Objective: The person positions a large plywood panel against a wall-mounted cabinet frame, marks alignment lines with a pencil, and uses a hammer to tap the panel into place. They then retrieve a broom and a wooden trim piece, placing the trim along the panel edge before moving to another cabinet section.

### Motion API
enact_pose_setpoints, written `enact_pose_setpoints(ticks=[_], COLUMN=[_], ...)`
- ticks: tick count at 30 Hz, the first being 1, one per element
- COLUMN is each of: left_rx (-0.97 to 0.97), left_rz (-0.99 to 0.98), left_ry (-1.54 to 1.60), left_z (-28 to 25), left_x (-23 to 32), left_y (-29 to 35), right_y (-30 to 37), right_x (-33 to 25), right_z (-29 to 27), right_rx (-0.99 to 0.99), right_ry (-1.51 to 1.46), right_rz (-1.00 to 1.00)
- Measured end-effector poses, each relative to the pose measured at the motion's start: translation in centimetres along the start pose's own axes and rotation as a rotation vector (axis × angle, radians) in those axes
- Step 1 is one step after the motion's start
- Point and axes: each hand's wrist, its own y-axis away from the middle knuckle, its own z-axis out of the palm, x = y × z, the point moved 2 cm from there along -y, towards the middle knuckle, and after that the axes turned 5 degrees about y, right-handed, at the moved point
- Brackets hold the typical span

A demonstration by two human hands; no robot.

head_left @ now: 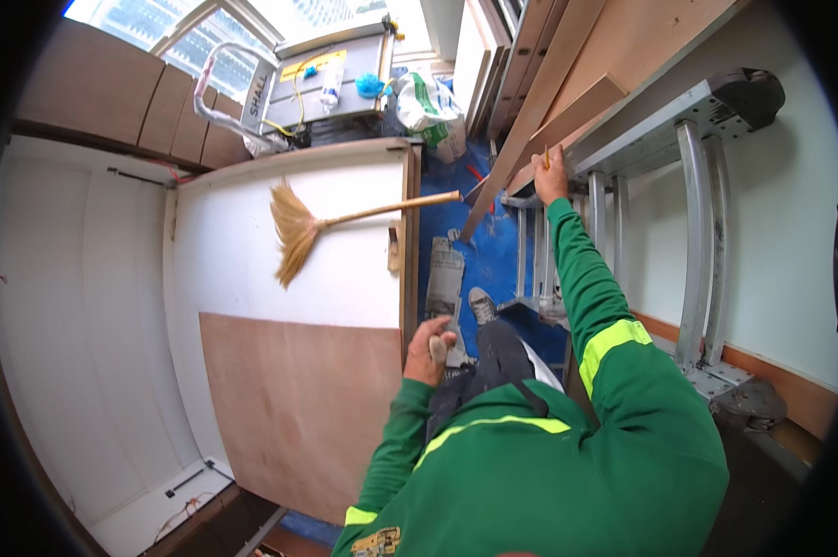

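My right hand (551, 178) is stretched forward and closed, with a short yellow stick that looks like a pencil (546, 160) poking up from its fingers. It is beside the end of a brown wooden strip (577, 113) and close to the aluminium ladder (644, 153). Near my waist, my left hand (425, 353) has curled fingers; whatever they hold, if anything, cannot be made out. To its left is a brown plywood sheet (298, 408), lying on a white panel (224, 241). A straw broom (298, 229) and a small wood-handled brush (394, 251) rest on that panel.
A grey bench machine (345, 70) stands at the back by the window, next to a white-and-green sack (428, 107). Long boards (530, 102) lean at the far right. Blue sheeting (493, 251) covers the floor, with a printed paper bag (445, 278) on it.
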Motion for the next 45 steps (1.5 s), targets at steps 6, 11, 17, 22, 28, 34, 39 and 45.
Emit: enact_pose_setpoints(ticks=[6, 11, 17, 22, 28, 34, 39, 45], left_rx=[-0.105, -0.113, -0.146, -0.378, -0.502, -0.227, -0.065, 0.094], left_rz=[-0.094, -0.196, -0.177, -0.206, 0.148, 0.339, 0.037, -0.566], left_ry=[0.048, 0.044, -0.176, -0.443, -0.793, -0.527, -0.231, -0.457], left_z=[1.6, 0.2, -2.6, -4.2, -5.0, -5.9, -11.3, -16.9], left_x=[-1.8, -4.0, -7.0, -10.7, -12.4, -6.2, -13.7, -35.9], left_y=[2.2, 4.8, 6.4, 6.6, 8.6, 7.3, 8.4, 22.2], right_y=[-9.7, -4.6, 19.2, 34.8, 43.7, 44.3, 37.7, 20.1], right_x=[-1.2, 0.4, -0.8, -9.2, -12.9, -6.0, -4.6, -4.1], right_z=[-2.0, -4.6, -0.3, -0.9, -4.7, -7.4, -4.4, 5.7], right_rx=[0.105, 0.22, -0.399, -1.205, -1.365, -0.999, -0.695, -0.409], right_ry=[0.168, 0.319, -0.169, 0.311, 0.838, 0.09, -0.113, -0.132], right_rz=[0.123, 0.016, 0.342, -0.199, -0.278, 0.473, 0.568, 0.474])
